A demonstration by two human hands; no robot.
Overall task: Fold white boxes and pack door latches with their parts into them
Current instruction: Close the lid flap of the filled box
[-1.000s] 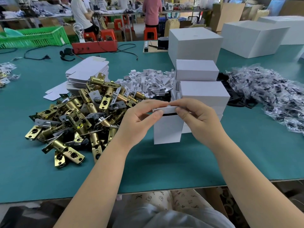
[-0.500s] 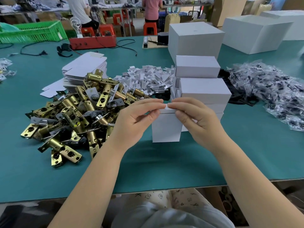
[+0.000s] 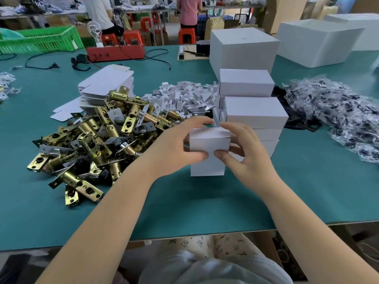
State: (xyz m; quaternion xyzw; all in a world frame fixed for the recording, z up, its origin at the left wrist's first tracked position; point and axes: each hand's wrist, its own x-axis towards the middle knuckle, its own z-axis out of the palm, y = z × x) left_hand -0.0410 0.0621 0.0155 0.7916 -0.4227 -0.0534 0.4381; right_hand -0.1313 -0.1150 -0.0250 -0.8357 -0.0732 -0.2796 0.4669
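A small white box (image 3: pixel 209 144) stands on end on the green table (image 3: pixel 184 201), its top flap down. My left hand (image 3: pixel 174 146) grips its left side, thumb on the front face and fingers over the top. My right hand (image 3: pixel 244 152) grips the right side the same way, and both thumbs meet on the front. A pile of brass door latches (image 3: pixel 92 140) lies to the left. Flat white box blanks (image 3: pixel 106 83) are stacked behind the pile. Closed white boxes (image 3: pixel 254 111) are stacked just behind my hands.
Small white card inserts (image 3: pixel 184 97) are heaped behind the latches. Clear bags of dark parts (image 3: pixel 338 113) cover the right side. Large white cartons (image 3: pixel 242 50) stand at the back, with a red box (image 3: pixel 114 52), cables and a green crate (image 3: pixel 41 39) far left. People work at far tables.
The top flap, which my fingers were pinching and pushing in, is now closed. Both hands have slid down so the thumbs press the front face.
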